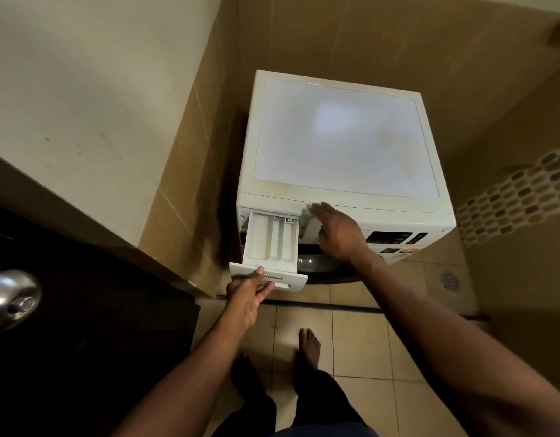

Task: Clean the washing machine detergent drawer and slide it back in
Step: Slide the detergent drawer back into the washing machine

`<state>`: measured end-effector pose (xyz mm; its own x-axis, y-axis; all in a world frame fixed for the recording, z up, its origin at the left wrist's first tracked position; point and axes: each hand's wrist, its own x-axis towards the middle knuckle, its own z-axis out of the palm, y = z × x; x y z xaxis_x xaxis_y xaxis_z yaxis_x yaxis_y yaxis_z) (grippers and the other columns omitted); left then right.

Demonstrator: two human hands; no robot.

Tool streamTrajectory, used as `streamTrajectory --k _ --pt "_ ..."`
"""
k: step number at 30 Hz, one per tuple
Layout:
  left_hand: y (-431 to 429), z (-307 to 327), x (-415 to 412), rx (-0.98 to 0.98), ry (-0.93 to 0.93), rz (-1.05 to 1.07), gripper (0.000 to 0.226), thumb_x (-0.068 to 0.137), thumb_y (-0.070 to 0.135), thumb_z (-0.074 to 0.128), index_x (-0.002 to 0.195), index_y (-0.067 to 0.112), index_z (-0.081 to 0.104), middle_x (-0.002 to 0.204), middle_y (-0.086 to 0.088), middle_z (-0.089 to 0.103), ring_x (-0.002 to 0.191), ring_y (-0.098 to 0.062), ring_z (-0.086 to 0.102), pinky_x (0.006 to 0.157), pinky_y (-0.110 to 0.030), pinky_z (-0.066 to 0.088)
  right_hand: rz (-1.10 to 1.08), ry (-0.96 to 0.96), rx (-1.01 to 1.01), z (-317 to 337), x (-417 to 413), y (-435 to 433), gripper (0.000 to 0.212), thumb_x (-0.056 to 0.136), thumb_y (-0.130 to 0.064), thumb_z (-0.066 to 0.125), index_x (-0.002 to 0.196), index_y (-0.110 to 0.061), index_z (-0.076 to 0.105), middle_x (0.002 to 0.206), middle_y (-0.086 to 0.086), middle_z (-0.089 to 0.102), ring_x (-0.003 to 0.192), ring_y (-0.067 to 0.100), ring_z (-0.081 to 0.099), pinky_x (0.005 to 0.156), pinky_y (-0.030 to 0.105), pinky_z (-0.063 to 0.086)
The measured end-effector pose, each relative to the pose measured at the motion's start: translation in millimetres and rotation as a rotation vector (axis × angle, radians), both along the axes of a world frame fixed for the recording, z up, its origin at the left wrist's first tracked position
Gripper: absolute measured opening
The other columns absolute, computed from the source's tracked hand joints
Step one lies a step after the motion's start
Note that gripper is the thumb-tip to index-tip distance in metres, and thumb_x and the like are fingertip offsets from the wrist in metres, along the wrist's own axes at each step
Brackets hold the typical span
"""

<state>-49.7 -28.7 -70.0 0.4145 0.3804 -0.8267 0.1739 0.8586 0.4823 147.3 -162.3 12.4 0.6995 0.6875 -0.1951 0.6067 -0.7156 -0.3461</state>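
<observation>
Left hand [251,294] grips drawer [272,241] | right hand [337,231] fingers straight, at washer [344,137] | drawer white, 3 compartments

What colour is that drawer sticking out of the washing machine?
The detergent drawer is white, with dark lettering on its front; the head view shows it.

Beige tiled floor [357,342], room corner: white washing machine [344,137] stands against tiled walls; round metal drain [449,280] set in tile right of machine; bare foot [309,343] planted in front.
</observation>
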Motion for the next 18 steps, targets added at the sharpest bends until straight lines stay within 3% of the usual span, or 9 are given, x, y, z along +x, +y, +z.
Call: streamTrajectory --k 3,6,9,14,18 --pt "-4.1 -2.6 1.6 0.023 0.002 0.016 0.016 0.090 0.000 0.071 0.102 -0.005 0.062 0.107 -0.022 0.067 0.107 -0.037 0.069 0.086 -0.044 0.063 0.095 0.019 -0.116 -4.7 17.2 11.7 0.075 0.085 0.003 0.047 0.156 -0.019 0.040 0.168 -0.006 0.028 0.155 0.017 0.025 0.117 0.038 0.035" --pt "-10.4 -5.8 5.7 0.026 0.016 0.064 0.010 0.091 0.000 0.071 0.089 -0.001 0.061 0.095 -0.018 0.066 0.099 -0.035 0.069 0.094 -0.049 0.058 0.115 0.002 -0.151 -16.6 24.8 13.2 0.075 0.083 0.001 0.047 0.153 -0.024 0.042 0.168 -0.009 0.026 0.154 0.014 0.027 0.111 0.040 0.045" --pt "-14.0 -10.3 7.3 0.027 0.010 0.087 0.007 0.093 0.001 0.069 0.094 -0.003 0.062 0.101 -0.021 0.065 0.098 -0.035 0.069 0.092 -0.050 0.060 0.127 -0.021 -0.139 -24.3 26.7 9.7 0.073 0.085 -0.003 0.049 0.154 -0.024 0.042 0.167 -0.009 0.028 0.153 0.013 0.029 0.106 0.039 0.048" --pt "-19.7 -13.2 6.8 0.085 -0.008 0.111 0.014 0.095 0.004 0.068 0.101 -0.008 0.064 0.107 -0.026 0.064 0.103 -0.040 0.069 0.080 -0.042 0.064 0.158 -0.079 -0.138 -25.7 26.2 9.1 0.051 0.097 -0.020 0.052 0.148 -0.023 0.049 0.165 -0.007 0.032 0.151 0.016 0.034 0.095 0.040 0.055" --pt "-21.0 -15.5 8.0 0.097 -0.017 0.123 0.012 0.096 0.005 0.067 0.102 -0.005 0.066 0.114 -0.028 0.065 0.103 -0.039 0.070 0.081 -0.042 0.064 0.134 -0.075 -0.129 -26.3 26.9 7.9 0.052 0.098 -0.020 0.050 0.150 -0.024 0.046 0.166 -0.008 0.031 0.152 0.014 0.032 0.094 0.039 0.055"
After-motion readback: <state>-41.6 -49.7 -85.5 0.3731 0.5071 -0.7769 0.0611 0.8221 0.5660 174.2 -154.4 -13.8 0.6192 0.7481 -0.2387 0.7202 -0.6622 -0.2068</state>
